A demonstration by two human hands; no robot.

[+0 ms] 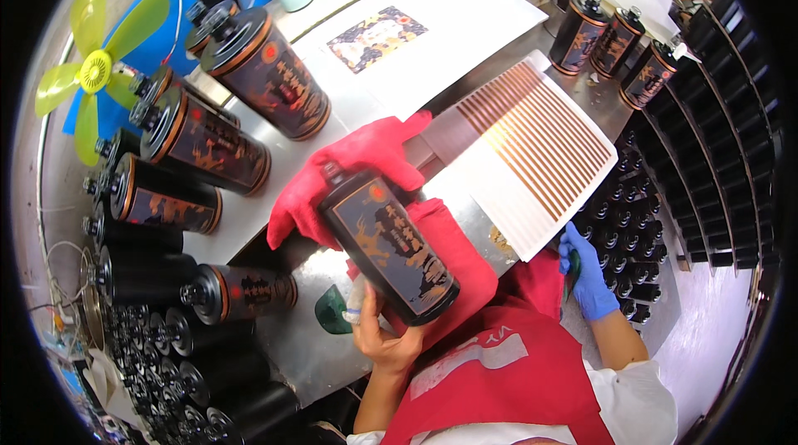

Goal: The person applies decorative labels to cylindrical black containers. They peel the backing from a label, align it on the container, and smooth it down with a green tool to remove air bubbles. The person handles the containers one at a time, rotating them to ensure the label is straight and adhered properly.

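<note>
My left hand (pixel 387 340), bare with white tape round one finger, grips the lower part of a black bottle (pixel 389 247). The bottle leans with its neck to the far left and its gold-and-red decorated face upward, above red cloth (pixel 455 258). My right hand (pixel 592 272), in a blue glove, has its fingers closed round a dark green flat piece (pixel 572 272), mostly hidden, beside my apron. A similar green piece (pixel 332 309) lies on the metal table left of my left hand. Near my right hand is a white sheet with brown strips (pixel 536 158).
Several decorated black bottles (pixel 208 142) stand at the left, above many plain ones (pixel 191 362). Three more (pixel 615 42) stand at the far right, by racks of black bottles (pixel 706 129). A yellow-green fan (pixel 96 71) is far left. A printed sheet (pixel 376 38) lies on the white board.
</note>
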